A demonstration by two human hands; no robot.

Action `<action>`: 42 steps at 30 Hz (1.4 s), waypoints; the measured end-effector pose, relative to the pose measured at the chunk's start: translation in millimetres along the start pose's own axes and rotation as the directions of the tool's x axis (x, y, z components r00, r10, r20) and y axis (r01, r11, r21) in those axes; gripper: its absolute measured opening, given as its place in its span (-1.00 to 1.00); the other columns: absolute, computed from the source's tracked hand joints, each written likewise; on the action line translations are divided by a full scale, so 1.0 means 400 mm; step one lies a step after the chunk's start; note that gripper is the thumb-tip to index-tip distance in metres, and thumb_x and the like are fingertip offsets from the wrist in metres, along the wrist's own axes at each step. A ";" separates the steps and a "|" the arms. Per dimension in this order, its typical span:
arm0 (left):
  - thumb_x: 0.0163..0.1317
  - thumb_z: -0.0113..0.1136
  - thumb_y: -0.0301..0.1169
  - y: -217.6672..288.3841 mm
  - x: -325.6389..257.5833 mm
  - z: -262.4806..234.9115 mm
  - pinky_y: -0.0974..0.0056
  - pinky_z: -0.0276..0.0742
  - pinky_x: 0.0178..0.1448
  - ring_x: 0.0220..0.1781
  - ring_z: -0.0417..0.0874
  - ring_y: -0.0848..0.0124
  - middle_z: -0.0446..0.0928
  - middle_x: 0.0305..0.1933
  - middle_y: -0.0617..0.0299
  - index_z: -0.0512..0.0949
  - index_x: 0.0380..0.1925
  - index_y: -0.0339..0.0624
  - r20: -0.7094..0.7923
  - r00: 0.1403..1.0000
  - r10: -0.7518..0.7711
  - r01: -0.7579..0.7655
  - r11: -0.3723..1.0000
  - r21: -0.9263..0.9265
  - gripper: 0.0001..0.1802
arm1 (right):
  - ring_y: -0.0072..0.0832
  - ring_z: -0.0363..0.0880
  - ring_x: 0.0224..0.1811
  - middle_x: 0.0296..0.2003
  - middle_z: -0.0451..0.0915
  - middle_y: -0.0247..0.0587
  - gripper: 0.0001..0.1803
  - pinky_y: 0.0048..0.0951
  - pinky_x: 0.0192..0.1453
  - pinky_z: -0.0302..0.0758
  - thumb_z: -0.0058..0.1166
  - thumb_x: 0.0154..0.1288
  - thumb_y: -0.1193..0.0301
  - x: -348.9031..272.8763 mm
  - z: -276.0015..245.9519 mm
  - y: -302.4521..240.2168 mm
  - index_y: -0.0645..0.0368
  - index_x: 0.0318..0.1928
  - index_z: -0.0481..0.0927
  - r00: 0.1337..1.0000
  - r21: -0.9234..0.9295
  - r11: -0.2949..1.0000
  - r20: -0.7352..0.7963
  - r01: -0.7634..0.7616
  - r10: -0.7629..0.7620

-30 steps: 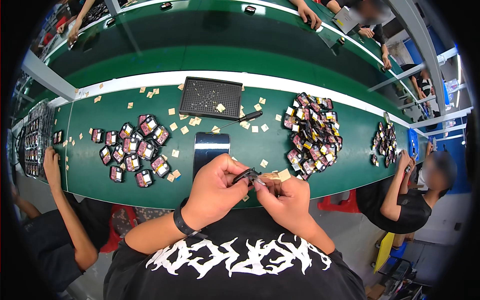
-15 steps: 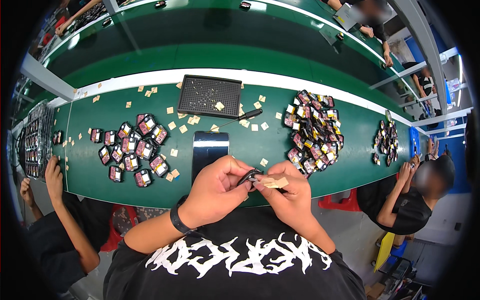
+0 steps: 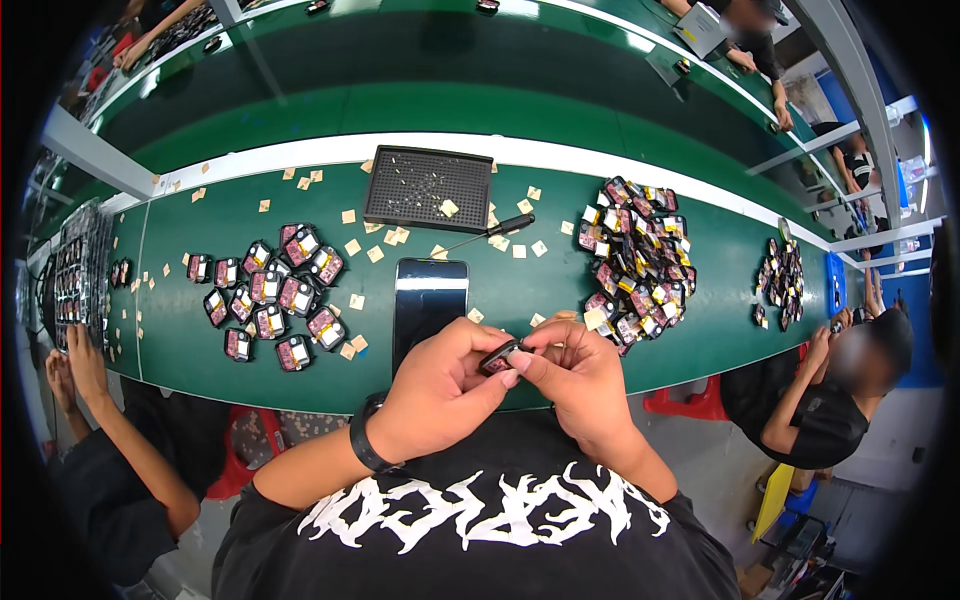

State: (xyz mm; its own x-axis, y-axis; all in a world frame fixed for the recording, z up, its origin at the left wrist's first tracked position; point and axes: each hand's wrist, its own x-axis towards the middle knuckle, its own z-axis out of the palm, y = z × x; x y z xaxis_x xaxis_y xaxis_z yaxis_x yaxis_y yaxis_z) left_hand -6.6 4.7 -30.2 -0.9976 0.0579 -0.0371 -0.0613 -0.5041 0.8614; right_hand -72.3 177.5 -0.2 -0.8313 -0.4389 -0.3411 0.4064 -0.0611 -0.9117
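Observation:
My left hand (image 3: 440,392) and my right hand (image 3: 572,378) meet just in front of my chest, at the near edge of the green bench (image 3: 180,360). Between their fingertips they pinch one small dark part (image 3: 497,356); both hands touch it. A black wristband sits on my left wrist. A dark phone (image 3: 429,305) lies flat on the bench just beyond my left hand. A group of small dark-and-pink parts (image 3: 272,295) lies to the left, and a bigger heap of the same parts (image 3: 634,258) to the right.
A black perforated tray (image 3: 429,188) sits at the far side, with a screwdriver (image 3: 494,229) beside it. Small tan squares (image 3: 351,246) are scattered over the bench. Another person's hands (image 3: 75,355) work at the left; a seated person (image 3: 850,385) is at the right.
The tan square that showed at my right fingertips is no longer visible. My hands have closed in tighter around the dark part and stay in the same place.

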 end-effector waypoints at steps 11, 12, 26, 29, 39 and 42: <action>0.45 0.12 -0.59 0.074 -0.033 -0.050 0.38 0.66 -0.33 -0.38 0.73 0.50 0.66 -0.20 0.15 0.47 0.09 -0.37 -0.152 0.973 -0.172 0.203 0.954 0.219 -0.75 | -0.77 0.46 -0.38 -0.29 0.63 -0.43 -0.77 -0.68 -0.32 0.36 0.30 0.38 0.52 -0.036 -0.060 -0.013 0.30 0.01 0.68 0.994 -0.193 0.981 -0.106 -0.001 -0.020; 0.45 0.12 -0.59 0.084 -0.036 -0.056 0.39 0.65 -0.33 -0.39 0.71 0.51 0.66 -0.19 0.15 0.47 0.09 -0.36 -0.168 0.965 -0.202 0.234 0.951 0.204 -0.76 | -0.77 0.48 -0.38 -0.27 0.63 -0.42 -0.77 -0.67 -0.34 0.36 0.32 0.35 0.53 -0.047 -0.081 -0.017 0.31 -0.01 0.69 0.980 -0.280 0.958 -0.171 0.054 -0.105; 0.38 -0.09 -0.72 0.186 -0.087 -0.081 0.36 0.73 -0.15 -0.28 0.75 0.43 0.66 -0.19 0.06 0.44 0.34 -0.49 -0.021 1.000 0.016 -0.008 0.941 0.338 -0.49 | -0.29 0.64 -0.27 -0.09 0.58 -0.09 -0.63 -0.35 -0.24 0.58 0.50 0.10 0.52 -0.105 -0.217 0.025 0.29 -0.07 0.69 0.885 -0.963 0.169 0.113 0.209 -0.452; 0.37 -0.07 -0.71 0.187 -0.090 -0.077 0.36 0.72 -0.13 -0.26 0.75 0.43 0.65 -0.20 0.08 0.44 0.34 -0.49 -0.040 0.999 -0.010 0.021 0.955 0.295 -0.48 | -0.28 0.65 -0.27 -0.08 0.58 -0.08 -0.62 -0.35 -0.23 0.58 0.50 0.09 0.52 -0.104 -0.217 0.023 0.29 -0.07 0.69 0.877 -0.966 0.128 0.142 0.223 -0.460; 0.38 -0.06 -0.70 0.191 -0.097 -0.079 0.35 0.68 -0.11 -0.25 0.71 0.46 0.63 -0.21 0.11 0.39 0.39 -0.46 -0.059 0.988 -0.140 0.146 0.980 0.137 -0.45 | -0.18 0.66 -0.31 -0.23 0.71 -0.10 -0.67 -0.28 -0.23 0.59 0.42 0.09 0.47 -0.062 -0.111 -0.049 0.29 -0.13 0.65 0.747 -0.780 0.175 0.469 0.601 -0.471; 0.38 -0.06 -0.68 0.198 -0.100 -0.079 0.35 0.68 -0.12 -0.23 0.71 0.46 0.62 -0.17 0.10 0.39 0.39 -0.46 -0.053 0.986 -0.156 0.162 0.974 0.158 -0.45 | -0.20 0.65 -0.33 -0.21 0.72 -0.11 -0.62 -0.27 -0.26 0.57 0.40 0.04 0.57 -0.052 -0.060 -0.068 0.30 -0.09 0.61 0.732 -0.724 0.222 0.527 0.653 -0.432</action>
State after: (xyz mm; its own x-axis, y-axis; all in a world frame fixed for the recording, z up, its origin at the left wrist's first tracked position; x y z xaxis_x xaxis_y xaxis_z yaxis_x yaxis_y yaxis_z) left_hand 27.6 -64.9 23.7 -0.9762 0.0899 -0.1974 -0.2165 -0.3457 0.9130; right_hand -75.0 209.6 26.1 -0.5839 -0.7672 0.2655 -0.7272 0.3490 -0.5911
